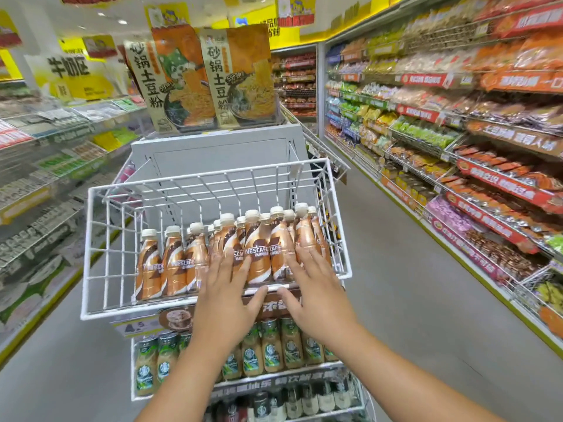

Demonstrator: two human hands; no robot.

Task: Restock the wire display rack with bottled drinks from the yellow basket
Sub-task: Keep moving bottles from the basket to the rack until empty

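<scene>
A white wire display rack stands before me, its top basket holding several brown Nescafe coffee bottles with cream caps, upright in rows. My left hand lies flat with straight fingers against the front of the middle bottles. My right hand presses the same way on the bottles at the right end. Both palms reach over the basket's front rim. Lower tiers carry Starbucks bottles. The yellow basket is out of view.
Two large noodle packets stand on a grey box behind the rack. Stocked snack shelves line the right side of the aisle, more shelves on the left. Grey floor runs to the right of the rack.
</scene>
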